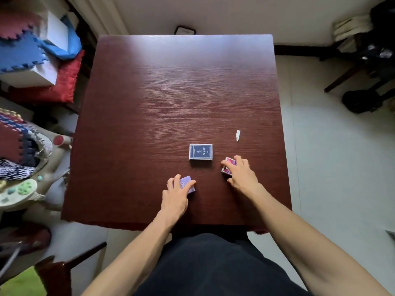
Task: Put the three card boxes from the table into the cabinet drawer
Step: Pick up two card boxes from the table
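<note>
Head view, looking down on a dark red-brown wooden table [171, 92]. Both bare forearms reach forward from the lower edge of the frame over the near part of the tabletop, palms turned down. The left hand [176, 194] lies near the table's midline, its fingers curled over the top of a lilac card box [190, 189] and its thumb laid along the box's right side, so that the box is gripped from above while it rests on the table. The right hand [242, 175], further forward and to the right, is arched over a pink card box [230, 161], fingers bent round its far edge and thumb at its near end. This box sits tilted, its patterned pink face and a pale side wall both showing; whether its underside still touches the table cannot be told. A third, dark blue card box [201, 151] lies flat and untouched between and just beyond the two hands, its printed face up with a pale border and light lettering, its long edges square to the table. A scrap of white paper [238, 135] lies on the table beyond the right hand, apart from all three boxes.
</note>
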`<state>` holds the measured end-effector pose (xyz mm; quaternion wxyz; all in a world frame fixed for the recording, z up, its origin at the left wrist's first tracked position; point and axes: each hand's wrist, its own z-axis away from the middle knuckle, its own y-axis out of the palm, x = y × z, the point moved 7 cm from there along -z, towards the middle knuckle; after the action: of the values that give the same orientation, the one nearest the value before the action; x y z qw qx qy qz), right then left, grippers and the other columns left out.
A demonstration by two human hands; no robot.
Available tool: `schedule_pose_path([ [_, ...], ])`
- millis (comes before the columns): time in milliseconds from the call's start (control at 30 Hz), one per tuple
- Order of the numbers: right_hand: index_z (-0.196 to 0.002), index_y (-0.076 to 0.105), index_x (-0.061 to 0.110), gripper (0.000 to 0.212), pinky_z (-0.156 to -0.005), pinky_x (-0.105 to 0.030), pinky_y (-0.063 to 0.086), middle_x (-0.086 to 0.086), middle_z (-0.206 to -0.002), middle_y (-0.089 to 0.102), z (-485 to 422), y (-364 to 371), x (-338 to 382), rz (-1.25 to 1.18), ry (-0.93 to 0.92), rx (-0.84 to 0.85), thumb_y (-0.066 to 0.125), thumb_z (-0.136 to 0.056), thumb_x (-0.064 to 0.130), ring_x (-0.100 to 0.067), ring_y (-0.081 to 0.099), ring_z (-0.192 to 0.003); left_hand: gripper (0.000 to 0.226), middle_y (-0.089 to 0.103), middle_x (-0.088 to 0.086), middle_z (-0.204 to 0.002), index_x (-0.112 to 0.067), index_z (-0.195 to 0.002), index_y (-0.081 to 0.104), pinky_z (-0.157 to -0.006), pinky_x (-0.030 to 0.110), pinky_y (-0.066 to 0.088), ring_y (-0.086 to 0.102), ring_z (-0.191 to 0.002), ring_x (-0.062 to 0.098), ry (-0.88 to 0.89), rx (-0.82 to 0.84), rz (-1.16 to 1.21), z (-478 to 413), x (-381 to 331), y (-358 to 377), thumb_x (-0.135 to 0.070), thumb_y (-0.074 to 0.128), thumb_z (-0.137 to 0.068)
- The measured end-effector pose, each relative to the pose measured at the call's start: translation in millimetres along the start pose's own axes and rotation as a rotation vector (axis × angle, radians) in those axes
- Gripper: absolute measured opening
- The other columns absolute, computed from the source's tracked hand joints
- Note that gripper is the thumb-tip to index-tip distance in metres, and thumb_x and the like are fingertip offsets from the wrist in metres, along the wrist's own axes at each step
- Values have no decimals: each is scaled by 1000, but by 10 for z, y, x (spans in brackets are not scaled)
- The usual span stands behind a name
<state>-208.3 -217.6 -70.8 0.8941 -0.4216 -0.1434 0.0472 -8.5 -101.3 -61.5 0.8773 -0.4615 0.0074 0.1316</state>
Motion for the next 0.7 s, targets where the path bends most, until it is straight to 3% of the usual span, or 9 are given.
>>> schedule_pose_path([
  [233, -143, 48, 34, 59, -88, -50, 54, -6, -136, 41, -62, -61, 0, -47, -2, -48, 66, -92, 11, -32, 40, -123, 64, 34, 5, -135, -40, -138, 38, -80, 39, 53, 36, -117, 27, 3, -34, 45, -79, 11, 8, -10, 55, -84],
  [433, -140, 49, 35, 57, -94, -49, 52, -7, -131, 44, -1, -59, -26, -182, 84, -56, 66, -88, 16, -32, 44, -122, 59, 36, 5, -121, -35, -130, 42, -75, 41, 55, 37, -107, 27, -34, -19, 170, -70, 20, -6, -12, 61, -79],
  [567, -131, 55, 35, 54, -99, -40, 50, -8, -120, 49, 247, 15, -139, -517, 165, -113, 71, -80, 24, -30, 54, -112, 51, 36, 1, -114, -39, -121, 42, -73, 39, 49, 39, -103, 27, -61, -15, 394, 22, 98, -52, -22, 61, -77],
  [633, -123, 58, 35, 48, -90, -33, 52, -6, -114, 56, 438, 79, -208, -712, 219, -147, 75, -79, 25, -24, 60, -105, 51, 39, -1, -112, -44, -120, 43, -77, 34, 45, 44, -101, 24, -89, -2, 548, 121, 197, -53, -28, 62, -76],
  [700, -118, 61, 36, 39, -71, -35, 60, -6, -113, 62, 670, 224, -268, -1009, 312, -135, 75, -83, 24, -21, 65, -99, 51, 48, 2, -113, -45, -119, 46, -78, 33, 50, 54, -98, 21, -128, 43, 799, 257, 305, -15, -28, 65, -75],
])
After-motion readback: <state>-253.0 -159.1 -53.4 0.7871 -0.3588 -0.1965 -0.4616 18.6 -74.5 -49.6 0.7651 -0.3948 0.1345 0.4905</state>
